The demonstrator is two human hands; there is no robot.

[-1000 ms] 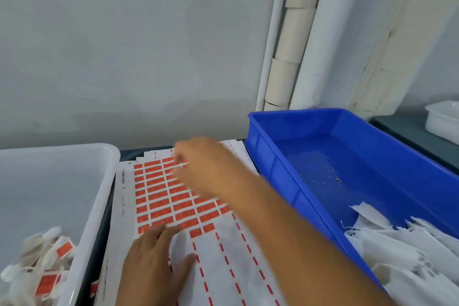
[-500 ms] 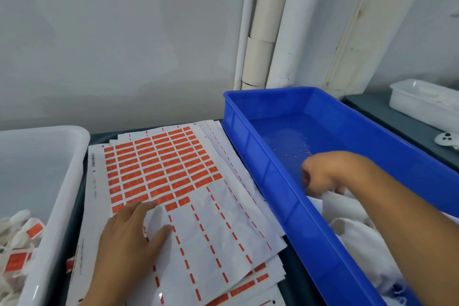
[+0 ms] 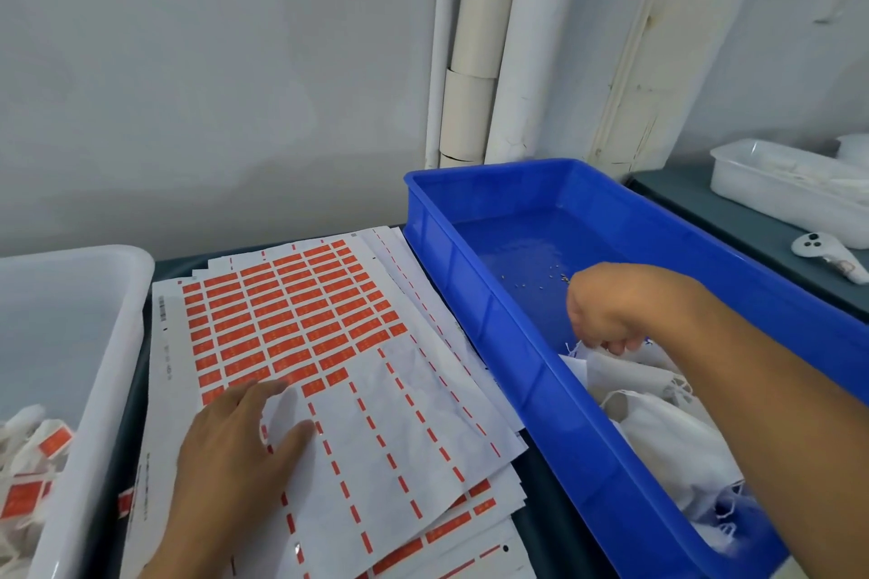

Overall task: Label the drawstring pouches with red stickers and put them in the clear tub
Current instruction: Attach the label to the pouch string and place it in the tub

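Right hand (image 3: 611, 310) grip clamps a white pouch (image 3: 616, 374) inside the blue bin (image 3: 512, 343), near its left wall. Left hand (image 3: 235, 447), fingers apart, presses flat on the sticker sheet (image 3: 376, 414).

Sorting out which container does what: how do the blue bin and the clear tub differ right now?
The blue bin is opaque and sits on the right; the clear tub is pale, see-through, on the left. The blue bin holds plain white pouches; the clear tub's pouches carry red stickers. The right hand grips a pouch in the blue bin; no hand is in the clear tub. Both are open-topped, flanking the sticker sheets.
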